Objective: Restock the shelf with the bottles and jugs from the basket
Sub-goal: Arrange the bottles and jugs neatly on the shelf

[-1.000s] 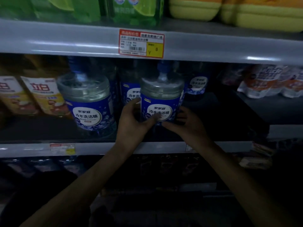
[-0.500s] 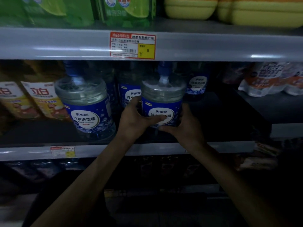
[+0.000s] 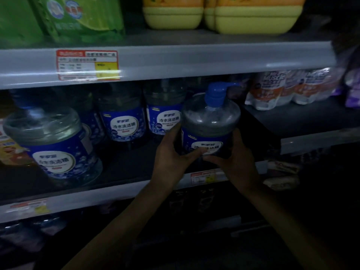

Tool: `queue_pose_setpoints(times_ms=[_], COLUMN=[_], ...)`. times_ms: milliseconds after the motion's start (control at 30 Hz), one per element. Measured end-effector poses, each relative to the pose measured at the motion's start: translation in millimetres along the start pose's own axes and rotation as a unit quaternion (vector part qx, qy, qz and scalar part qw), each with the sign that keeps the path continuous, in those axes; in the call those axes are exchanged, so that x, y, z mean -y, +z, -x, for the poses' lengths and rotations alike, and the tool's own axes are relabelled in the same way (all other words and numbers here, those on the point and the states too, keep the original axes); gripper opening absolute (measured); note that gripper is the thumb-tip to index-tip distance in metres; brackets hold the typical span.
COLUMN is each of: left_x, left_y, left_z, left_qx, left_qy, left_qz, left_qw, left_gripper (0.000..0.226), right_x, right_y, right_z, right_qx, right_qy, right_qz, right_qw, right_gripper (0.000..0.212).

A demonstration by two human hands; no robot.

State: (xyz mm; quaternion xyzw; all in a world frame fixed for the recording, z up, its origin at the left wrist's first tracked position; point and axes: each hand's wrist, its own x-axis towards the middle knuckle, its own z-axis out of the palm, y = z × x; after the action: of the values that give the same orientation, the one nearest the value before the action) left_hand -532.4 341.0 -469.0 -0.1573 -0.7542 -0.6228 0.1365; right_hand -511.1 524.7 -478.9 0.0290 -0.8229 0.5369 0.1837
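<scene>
bare forearms [image 3: 120,217], left grip [image 3: 171,159], right grip [image 3: 240,162]

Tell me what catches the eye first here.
The left hand and right hand grip a clear jug with a blue pump and blue label at the front of the middle shelf. A matching jug stands at the left front, and a red-and-yellow price tag marks the shelf edge above.

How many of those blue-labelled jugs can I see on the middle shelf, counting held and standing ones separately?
Held jug, gripped by the left hand and right hand: 1
Standing jugs with labels showing: 3
Total: 4; any further back are too dark to count.
</scene>
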Motion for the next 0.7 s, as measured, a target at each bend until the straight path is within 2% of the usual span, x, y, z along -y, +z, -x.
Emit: queue_pose_setpoints(times_ms=[167, 333, 400, 500, 567, 633, 700], left_x=[5.0, 14.3, 22.2, 36.0, 36.0, 29.3, 26.5], left_y=[19.0, 24.6, 26.0, 28.7, 32.1, 37.1, 41.3], left_z=[-25.9, -42.8, -43.5, -41.9, -41.0, -41.1, -41.9], left_qx=[0.027, 0.030, 0.015, -0.025, -0.036, -0.025, -0.017], left_qy=[-0.013, 0.005, -0.025, -0.108, -0.152, -0.178, -0.185], left_qz=[-0.002, -0.053, -0.050, -0.062, -0.032, 0.017, 0.047], left_qw=[1.000, 0.998, 0.998, 0.992, 0.987, 0.984, 0.981], left_gripper=[0.070, 0.068, 0.057, 0.028, 0.016, 0.020, 0.037], right_x=[-14.3, -17.5, -19.0, -21.0, -21.9, -24.0, -26.0], right_y=[-9.4, -13.5, -9.5, 2.2, 9.6, 14.6, 18.0], right_z=[-26.1, -50.0, -53.4, -52.6, -53.5, -57.4, -63.9], right_qx=[0.013, 0.022, 0.005, -0.051, -0.089, -0.111, -0.117], right_qy=[0.025, 0.030, 0.037, 0.054, 0.062, 0.067, 0.075], right_qz=[-0.003, 0.002, 0.011, 0.023, 0.034, 0.038, 0.039], right_qw=[1.000, 0.999, 0.999, 0.997, 0.994, 0.991, 0.990], right_gripper=[0.094, 0.092, 0.090, 0.083, 0.078, 0.074, 0.072])
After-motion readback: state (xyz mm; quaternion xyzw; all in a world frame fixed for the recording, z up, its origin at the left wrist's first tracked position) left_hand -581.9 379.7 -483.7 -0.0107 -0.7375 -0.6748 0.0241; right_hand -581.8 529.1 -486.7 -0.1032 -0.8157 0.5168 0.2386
